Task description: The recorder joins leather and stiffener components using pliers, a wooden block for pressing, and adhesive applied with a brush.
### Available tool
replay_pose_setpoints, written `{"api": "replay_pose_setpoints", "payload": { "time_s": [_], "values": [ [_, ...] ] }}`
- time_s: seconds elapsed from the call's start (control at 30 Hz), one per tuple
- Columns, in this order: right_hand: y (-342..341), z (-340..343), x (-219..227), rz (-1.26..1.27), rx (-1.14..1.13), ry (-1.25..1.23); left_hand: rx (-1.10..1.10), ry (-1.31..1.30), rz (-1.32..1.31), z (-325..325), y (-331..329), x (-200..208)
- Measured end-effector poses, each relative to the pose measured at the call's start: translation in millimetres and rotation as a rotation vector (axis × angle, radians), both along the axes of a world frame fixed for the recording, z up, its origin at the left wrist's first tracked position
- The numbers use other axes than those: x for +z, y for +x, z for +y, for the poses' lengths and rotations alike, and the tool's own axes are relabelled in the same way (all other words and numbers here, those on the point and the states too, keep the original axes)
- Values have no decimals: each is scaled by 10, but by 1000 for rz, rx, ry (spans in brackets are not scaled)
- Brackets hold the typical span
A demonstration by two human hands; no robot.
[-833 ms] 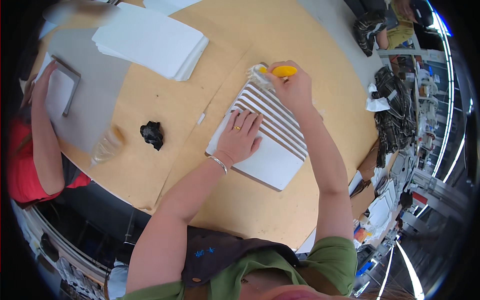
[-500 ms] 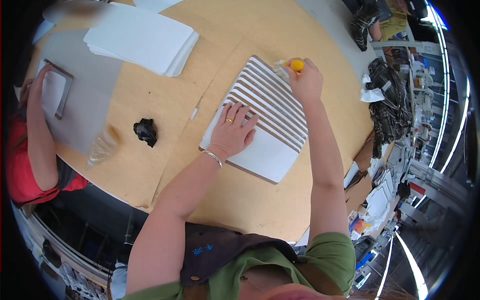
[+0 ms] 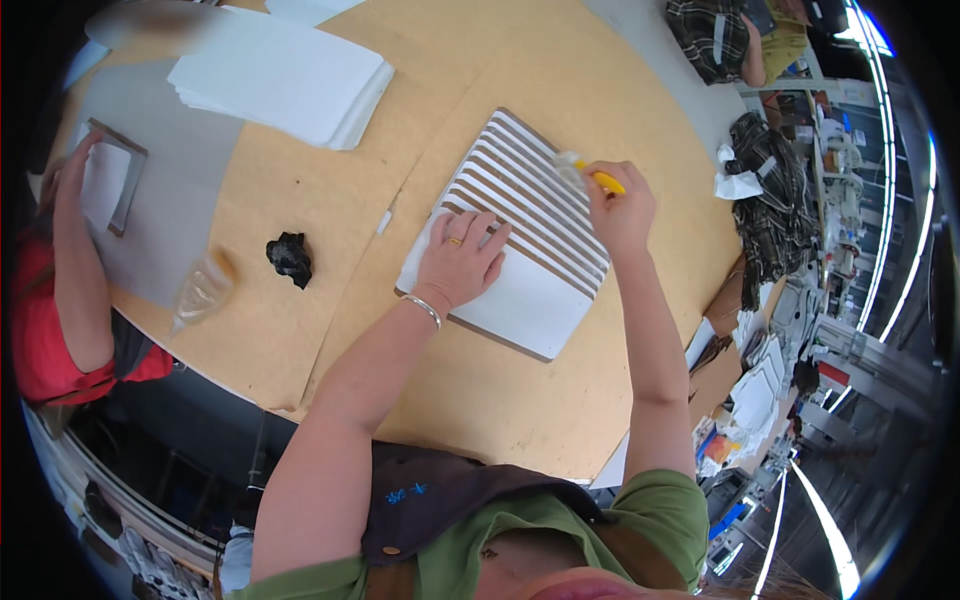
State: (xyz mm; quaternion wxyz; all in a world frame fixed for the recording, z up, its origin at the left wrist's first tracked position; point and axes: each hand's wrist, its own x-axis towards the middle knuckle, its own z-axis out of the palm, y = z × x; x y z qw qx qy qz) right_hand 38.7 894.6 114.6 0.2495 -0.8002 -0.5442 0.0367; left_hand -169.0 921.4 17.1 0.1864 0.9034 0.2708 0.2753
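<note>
Before me lies a fanned stack of white panels [image 3: 530, 310], their overlapped edges making white and brown stripes. My left hand [image 3: 462, 258] rests on the lower left of the stack, fingers spread, with a ring and a bracelet on. By the stack's right edge, my right hand [image 3: 622, 205] is closed round a brush with a yellow handle [image 3: 607, 182]. Its pale, blurred bristles [image 3: 568, 165] are at the upper right ends of the stripes; whether they touch, I cannot tell.
White sheets [image 3: 290, 75] are piled at the far left. A crumpled black lump [image 3: 290, 260] and a clear plastic bag [image 3: 205, 290] lie left of my left arm. A co-worker's arm [image 3: 80, 260] reaches over a grey mat [image 3: 180, 190]. Dark plaid cloth [image 3: 760, 210] hangs at the right.
My right hand has come a little toward me along the stack's right edge, and the brush handle has turned in it. My left hand stays in place on the panels.
</note>
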Motion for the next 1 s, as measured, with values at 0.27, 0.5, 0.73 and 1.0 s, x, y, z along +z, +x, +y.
{"api": "replay_pose_setpoints", "payload": {
  "time_s": [0.27, 0.5, 0.73, 1.0],
  "values": [
    [-402, 363, -96, -152, 181, 93, -27, 5, -38, 4, -31, -52],
    [-597, 490, -30, -199, 220, 42, -60, 0, 71, -102, -138, 10],
    [-869, 325, 8, 79, 285, 35, -42, -2, 14, -196, -211, -36],
    [-1049, 228, 50, 67, 412, 36, -3, 33, -31, -226, -212, -86]
  ]
}}
